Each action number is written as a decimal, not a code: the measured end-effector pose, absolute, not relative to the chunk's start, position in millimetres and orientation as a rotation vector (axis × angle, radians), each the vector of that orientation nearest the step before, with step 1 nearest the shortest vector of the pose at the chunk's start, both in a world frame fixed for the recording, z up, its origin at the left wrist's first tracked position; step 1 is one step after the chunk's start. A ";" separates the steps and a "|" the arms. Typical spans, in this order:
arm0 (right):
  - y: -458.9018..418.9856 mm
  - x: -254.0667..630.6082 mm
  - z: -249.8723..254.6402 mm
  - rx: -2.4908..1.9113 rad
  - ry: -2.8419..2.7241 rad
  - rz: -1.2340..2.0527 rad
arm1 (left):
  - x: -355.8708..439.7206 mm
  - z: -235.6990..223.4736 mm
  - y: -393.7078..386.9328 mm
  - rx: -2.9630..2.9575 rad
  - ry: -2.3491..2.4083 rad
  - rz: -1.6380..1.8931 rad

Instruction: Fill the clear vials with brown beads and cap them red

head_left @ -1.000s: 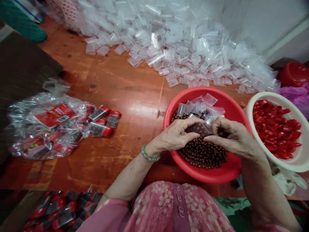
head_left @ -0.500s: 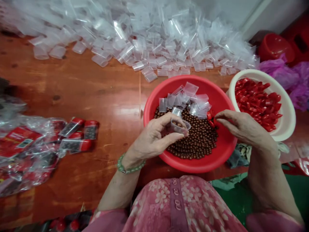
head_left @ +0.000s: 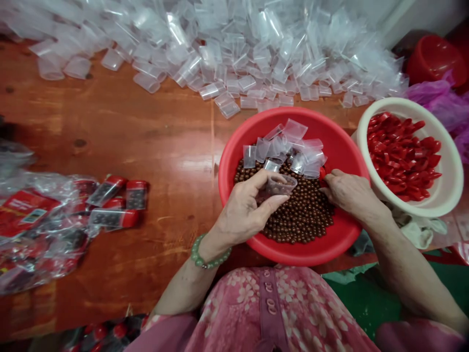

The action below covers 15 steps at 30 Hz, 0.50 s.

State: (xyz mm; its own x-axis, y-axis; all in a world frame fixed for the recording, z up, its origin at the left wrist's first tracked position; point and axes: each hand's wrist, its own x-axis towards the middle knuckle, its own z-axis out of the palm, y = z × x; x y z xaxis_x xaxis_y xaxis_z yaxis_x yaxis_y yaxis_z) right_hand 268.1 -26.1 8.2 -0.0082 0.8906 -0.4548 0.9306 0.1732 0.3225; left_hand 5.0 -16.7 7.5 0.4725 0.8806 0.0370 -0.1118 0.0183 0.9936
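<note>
We have the hands apart over the red plastic basin (head_left: 293, 113). Left hand (head_left: 245, 208) pinches a clear plastic tube (head_left: 280, 187) above the brown beads (head_left: 302, 215) — long axis near level, tipped slightly up, open end apparently toward the right hand, some beads inside. Right hand (head_left: 351, 193) touches a red cap (head_left: 322, 172) at the basin's inner wall — grip unclear. A white basin (head_left: 452, 166) of red caps (head_left: 403, 156) sits just beside.

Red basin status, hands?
Left hand pinching clear plastic cup above brown beads in red basin. Right hand at red cap. More clear cups atop the beads.
</note>
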 end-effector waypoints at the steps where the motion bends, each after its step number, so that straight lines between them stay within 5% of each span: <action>1: -25.9 266.3 7.5 1.715 1.874 -0.086 | 5.5 6.0 -15.4 1.282 0.757 0.901; 15: -47.6 266.0 -0.6 1.820 1.922 -0.154 | 3.6 0.0 -10.4 1.108 0.625 0.859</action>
